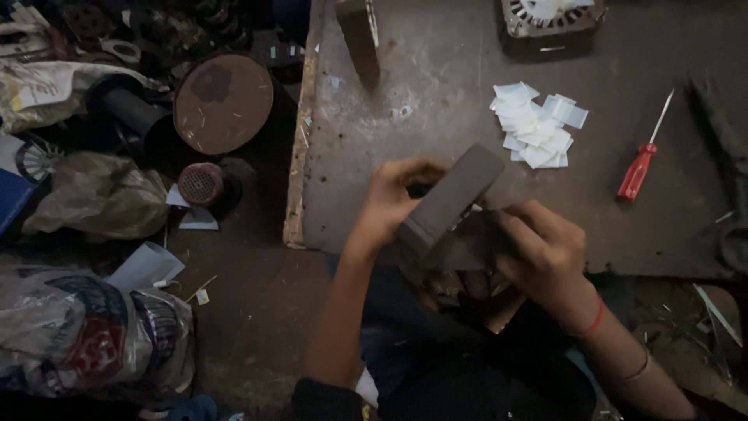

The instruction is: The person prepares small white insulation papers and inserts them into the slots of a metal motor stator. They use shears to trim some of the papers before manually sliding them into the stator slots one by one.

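At the near edge of the worn grey workbench (436,86): dark rectangular metal block (452,204), flat-faced, long axis running from lower left to upper right, upper end pointing away across the bench. Gripped on both sides: left hand (393,199) fingers curled over the far edge, right hand (545,253) fingers wrapped around the lower part. Farther back, white paper slips (538,129), then red screwdriver (639,168). Dim, cluttered floor to the left.
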